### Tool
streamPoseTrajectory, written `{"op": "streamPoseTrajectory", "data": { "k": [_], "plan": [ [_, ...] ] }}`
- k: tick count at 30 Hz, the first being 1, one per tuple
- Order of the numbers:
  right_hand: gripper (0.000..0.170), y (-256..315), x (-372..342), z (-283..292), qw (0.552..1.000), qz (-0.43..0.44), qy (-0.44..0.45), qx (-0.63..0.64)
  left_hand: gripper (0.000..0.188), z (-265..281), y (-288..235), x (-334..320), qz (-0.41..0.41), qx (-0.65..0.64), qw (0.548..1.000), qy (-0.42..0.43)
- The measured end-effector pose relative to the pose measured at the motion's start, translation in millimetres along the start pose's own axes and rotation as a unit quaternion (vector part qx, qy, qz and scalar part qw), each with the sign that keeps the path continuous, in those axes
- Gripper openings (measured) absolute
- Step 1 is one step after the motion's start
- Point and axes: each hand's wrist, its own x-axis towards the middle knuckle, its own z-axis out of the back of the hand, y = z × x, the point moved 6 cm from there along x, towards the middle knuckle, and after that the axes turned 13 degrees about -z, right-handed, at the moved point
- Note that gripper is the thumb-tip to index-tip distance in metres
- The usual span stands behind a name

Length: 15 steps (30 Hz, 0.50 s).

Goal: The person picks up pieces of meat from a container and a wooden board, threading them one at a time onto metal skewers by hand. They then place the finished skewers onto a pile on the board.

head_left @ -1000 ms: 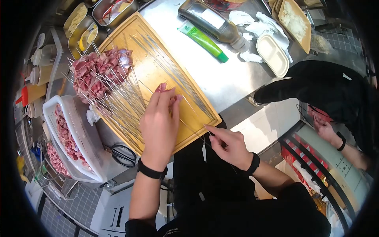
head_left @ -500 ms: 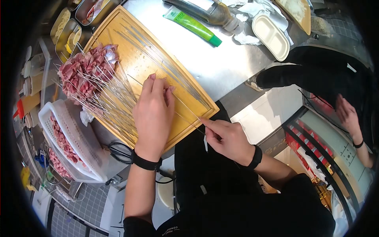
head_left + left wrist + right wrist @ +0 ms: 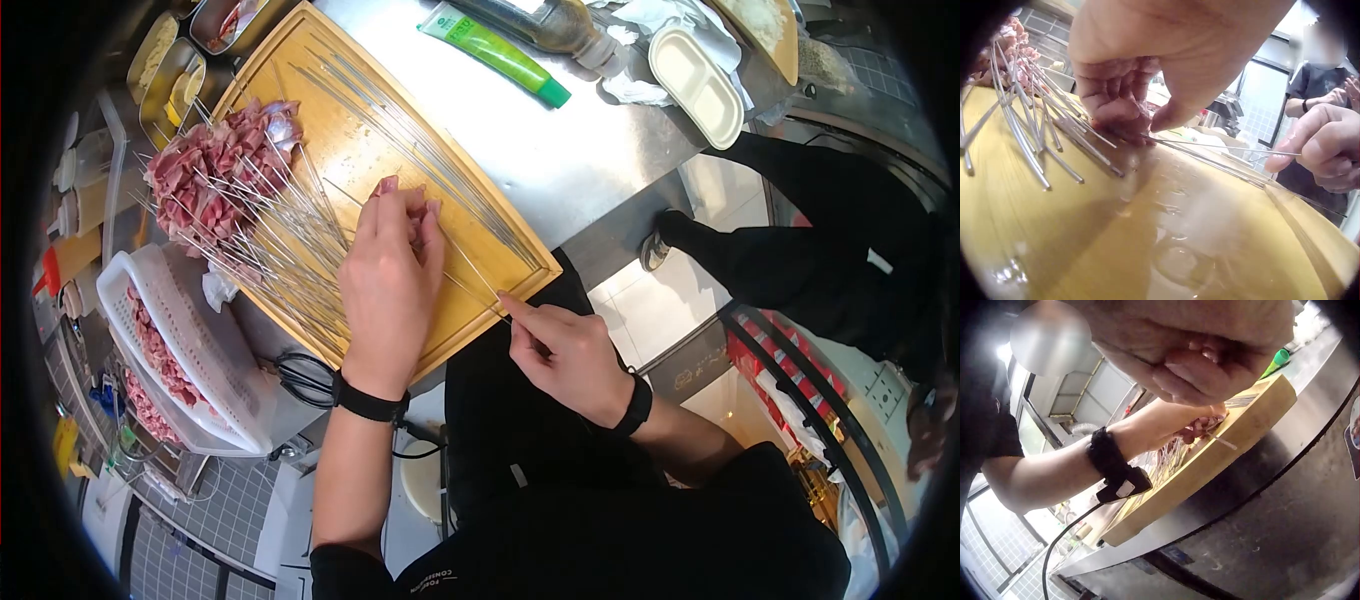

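Note:
Over the wooden board (image 3: 455, 330), my left hand (image 3: 390, 275) pinches a small piece of pink meat (image 3: 388, 186) with curled fingers. A thin metal skewer (image 3: 470, 265) runs from that meat to my right hand (image 3: 570, 360), whose thumb and index finger pinch its near end. In the left wrist view the skewer (image 3: 1229, 147) spans between both hands, just above the board. Left of my left hand, a pile of meat on skewers (image 3: 215, 185) lies on the board, with metal ends fanned toward the hand. Loose bare skewers (image 3: 420, 150) lie along the board's right side.
A white basket of meat (image 3: 185, 350) stands left of the board, near black-handled scissors (image 3: 305, 380). Beyond the board are metal trays (image 3: 175, 100), a green tube (image 3: 495, 55), a bottle (image 3: 560, 30) and a divided container (image 3: 697, 87). Another person stands at the right.
Both hands keep their hold on the meat and skewer, while my right hand has come slightly nearer my left. The view has shifted, and the other person has moved.

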Motion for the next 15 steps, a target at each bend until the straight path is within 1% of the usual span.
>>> {"op": "streamPoseTrajectory", "data": {
  "k": [2, 8, 11, 15],
  "plan": [
    [0.042, -0.1, -1.6, -0.6, 1.000, -0.003, 0.005, -0.008, 0.013, 2.8, -1.8, 0.0, -0.038, 0.014, 0.999, -0.025],
    [0.042, -1.4, -0.1, -1.4, 1.000, 0.015, 0.000, -0.013, 0.012, -1.0, 0.4, 0.4, -0.039, 0.052, 0.998, 0.005],
    [0.039, -0.4, 2.0, -2.6, 1.000, 0.008, -0.003, 0.003, 0.012, -0.9, 0.4, 0.6, -0.059, 0.044, 0.997, -0.003],
    [0.038, 3.1, 4.7, -4.6, 1.000, 0.012, -0.012, -0.008, 0.011, -1.7, 1.3, -1.3, -0.055, 0.040, 0.998, -0.015]
  ]
}}
